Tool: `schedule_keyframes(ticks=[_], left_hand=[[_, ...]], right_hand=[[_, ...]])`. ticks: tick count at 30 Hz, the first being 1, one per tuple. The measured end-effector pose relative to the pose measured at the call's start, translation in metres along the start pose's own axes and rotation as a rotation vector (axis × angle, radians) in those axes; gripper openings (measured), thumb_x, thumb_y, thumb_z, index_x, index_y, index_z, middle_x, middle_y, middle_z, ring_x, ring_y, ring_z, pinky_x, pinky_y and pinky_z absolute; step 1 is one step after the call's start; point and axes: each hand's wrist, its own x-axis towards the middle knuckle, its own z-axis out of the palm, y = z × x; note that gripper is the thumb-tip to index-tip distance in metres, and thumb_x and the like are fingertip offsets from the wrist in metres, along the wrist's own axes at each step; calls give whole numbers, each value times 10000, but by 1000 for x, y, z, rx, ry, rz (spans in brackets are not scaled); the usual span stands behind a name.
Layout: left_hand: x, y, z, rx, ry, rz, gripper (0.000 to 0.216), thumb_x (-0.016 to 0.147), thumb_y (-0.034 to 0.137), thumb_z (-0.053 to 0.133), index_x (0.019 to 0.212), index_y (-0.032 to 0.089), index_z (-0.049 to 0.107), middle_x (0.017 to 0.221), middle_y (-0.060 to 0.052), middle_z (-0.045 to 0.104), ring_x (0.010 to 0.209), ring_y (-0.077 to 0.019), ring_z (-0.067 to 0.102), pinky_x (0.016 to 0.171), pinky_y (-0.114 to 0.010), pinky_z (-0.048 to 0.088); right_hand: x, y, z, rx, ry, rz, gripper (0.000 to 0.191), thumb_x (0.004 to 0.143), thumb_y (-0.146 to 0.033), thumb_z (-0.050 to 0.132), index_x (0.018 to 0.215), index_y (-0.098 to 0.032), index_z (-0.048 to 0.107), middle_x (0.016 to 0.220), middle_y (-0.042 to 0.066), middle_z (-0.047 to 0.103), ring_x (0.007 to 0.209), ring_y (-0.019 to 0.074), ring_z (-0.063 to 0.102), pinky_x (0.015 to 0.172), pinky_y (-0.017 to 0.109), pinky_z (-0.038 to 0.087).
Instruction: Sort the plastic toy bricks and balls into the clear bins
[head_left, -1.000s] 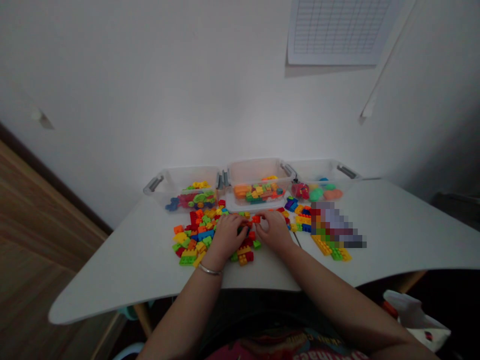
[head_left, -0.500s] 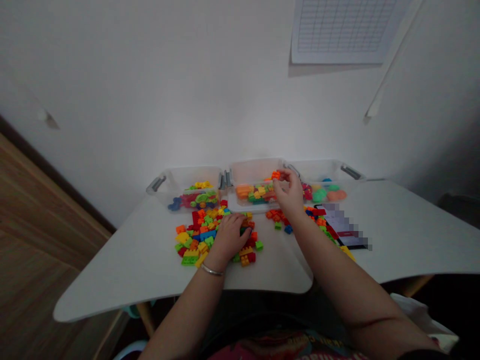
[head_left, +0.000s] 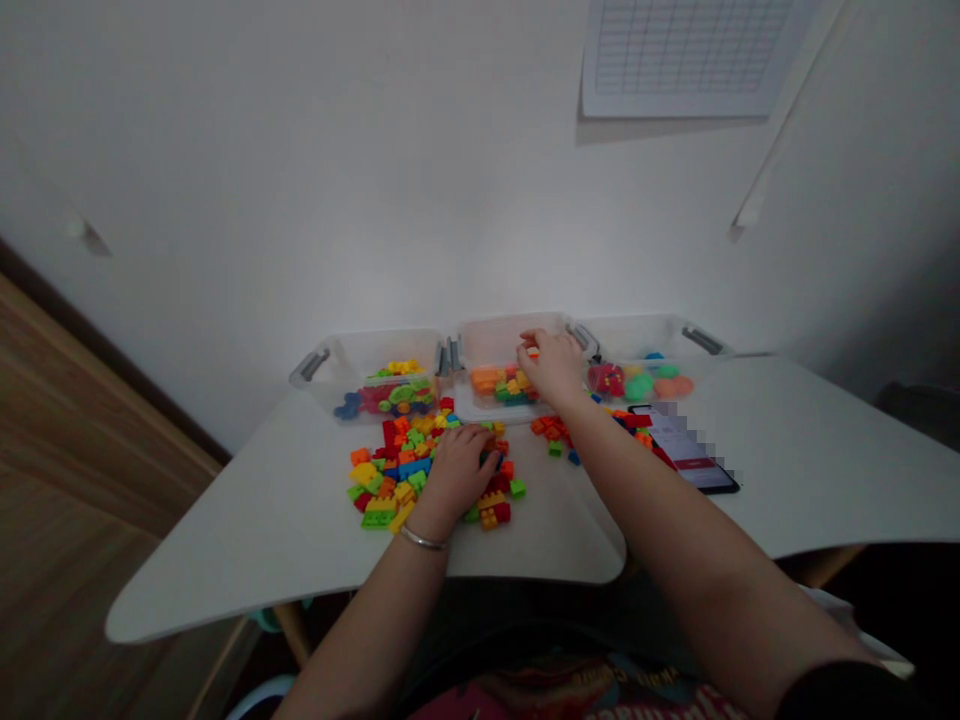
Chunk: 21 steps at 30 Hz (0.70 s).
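Observation:
A pile of colourful toy bricks [head_left: 397, 470] lies on the white table. My left hand [head_left: 459, 470], with a bangle at the wrist, rests on its right part, fingers spread and thumb apart; bricks under the palm are hidden. My right hand [head_left: 553, 368] hovers over the middle clear bin [head_left: 495, 335], fingers apart. Orange shows in the gap between thumb and fingers; whether it is a loose brick or the bin's contents is hard to tell. Orange and mixed bricks [head_left: 517, 385] lie inside that bin. A smaller group of orange bricks [head_left: 550, 429] sits below my right wrist.
The left clear bin [head_left: 352, 350] holds coloured toy pieces, and the right clear bin [head_left: 637, 335] holds round, bumpy pieces. A tablet or phone [head_left: 686, 445] lies to the right, beside more bricks partly covered by my right forearm. Behind the bins rises a wall.
My right hand has moved left, further over the middle bin. The orange brick it pinched no longer shows at its fingertips. My left hand stays on the pile.

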Motion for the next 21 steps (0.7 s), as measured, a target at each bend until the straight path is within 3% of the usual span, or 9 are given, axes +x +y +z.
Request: schedule_keyframes(ticks=[7,13,17,21], left_hand=[[0,1,-1,18,-3,-15,305,901,304,528,1155,174,637,1202,-76,641,1145,-254,524,1051,-440,364],[-1,2,-2,19,-2,-4,309,887,294,547,1156,169,636,1190,-85,642,1137,-253,530,1045,-431,383],[-1,2,-2,16,0,-5,318,891,301,542,1165,166,632,1191,-85,638,1135,-255,525,1037,-426,393],[-1,1,-1,14,1,4,318,893,302,538,1170,172,626,1199,-81,637,1139,-253,523,1038,-427,395]], right_hand=[[-2,1,-8,-44,-69,-12,295,892,-305,481,1071,-168,670,1026,108,718,1001,265,613,945,422,384],[4,17,-4,222,-38,-27,222,817,-258,534,964,-183,683,949,69,723,942,227,636,914,403,446],[-5,24,-10,489,70,-80,202,806,-246,501,909,-197,667,954,51,714,942,201,635,907,382,472],[-29,21,-16,584,219,-69,175,809,-233,489,859,-206,655,904,41,709,918,196,635,892,369,478]])
